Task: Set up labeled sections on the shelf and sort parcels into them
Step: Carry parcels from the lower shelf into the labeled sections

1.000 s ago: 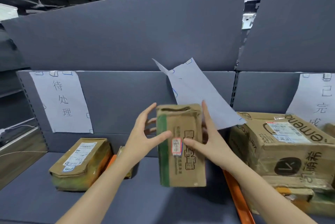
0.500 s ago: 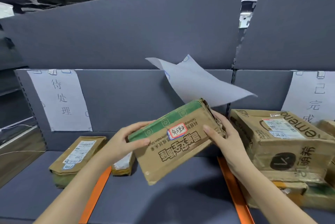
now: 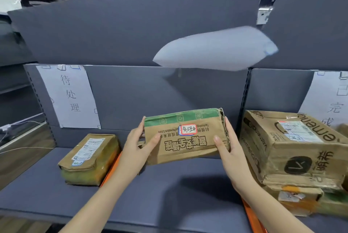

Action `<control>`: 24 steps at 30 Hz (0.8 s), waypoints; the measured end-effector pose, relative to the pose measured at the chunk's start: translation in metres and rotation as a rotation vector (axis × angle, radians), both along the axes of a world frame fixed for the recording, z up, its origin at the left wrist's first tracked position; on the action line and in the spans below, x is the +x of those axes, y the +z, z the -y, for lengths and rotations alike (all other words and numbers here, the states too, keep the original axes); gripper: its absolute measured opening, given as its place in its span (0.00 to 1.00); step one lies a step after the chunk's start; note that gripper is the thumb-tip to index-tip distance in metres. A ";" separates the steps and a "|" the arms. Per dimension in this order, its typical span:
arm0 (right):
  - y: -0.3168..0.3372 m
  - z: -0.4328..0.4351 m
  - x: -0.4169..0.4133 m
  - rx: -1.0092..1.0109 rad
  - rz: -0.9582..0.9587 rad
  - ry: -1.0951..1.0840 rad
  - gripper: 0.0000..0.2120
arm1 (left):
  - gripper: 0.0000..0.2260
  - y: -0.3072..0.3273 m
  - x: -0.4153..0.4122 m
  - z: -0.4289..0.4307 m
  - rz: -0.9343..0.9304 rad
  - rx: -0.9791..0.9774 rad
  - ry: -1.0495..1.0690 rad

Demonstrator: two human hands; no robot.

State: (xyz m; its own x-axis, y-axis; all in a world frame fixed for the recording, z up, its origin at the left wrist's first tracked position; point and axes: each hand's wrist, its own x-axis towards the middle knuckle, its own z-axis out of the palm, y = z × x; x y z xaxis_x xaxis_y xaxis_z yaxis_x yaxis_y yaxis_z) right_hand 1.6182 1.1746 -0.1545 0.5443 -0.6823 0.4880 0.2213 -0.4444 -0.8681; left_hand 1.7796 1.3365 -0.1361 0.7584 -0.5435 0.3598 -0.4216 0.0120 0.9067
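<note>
Presently the parcel (image 3: 185, 136) lies level between both hands, long side horizontal, green band uppermost and its print upside down. The left hand (image 3: 139, 144) grips the left end, thumb on the front face and fingers behind. The right hand (image 3: 228, 149) grips the right end in the same manner. The parcel is held over the middle section of the shelf (image 3: 169, 195), between the orange dividers (image 3: 113, 165); whether it touches the shelf cannot be told. Half a second ago it was tilted, left end low; a second ago it stood on end. The loose sheet (image 3: 214, 50) above has swung upward and is blurred. A smaller parcel (image 3: 90, 157) lies left of the dividers, and stacked boxes (image 3: 291, 148) stand to the right.
</note>
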 end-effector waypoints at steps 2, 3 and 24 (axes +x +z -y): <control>-0.003 0.001 0.001 -0.035 -0.045 0.011 0.30 | 0.28 -0.008 0.001 -0.001 0.003 0.028 0.009; -0.004 0.002 0.001 -0.055 -0.079 0.019 0.34 | 0.28 -0.012 0.001 -0.001 0.010 0.033 0.015; -0.134 0.036 0.038 -0.037 -0.772 0.142 0.38 | 0.37 -0.148 0.032 -0.005 -0.089 0.506 0.016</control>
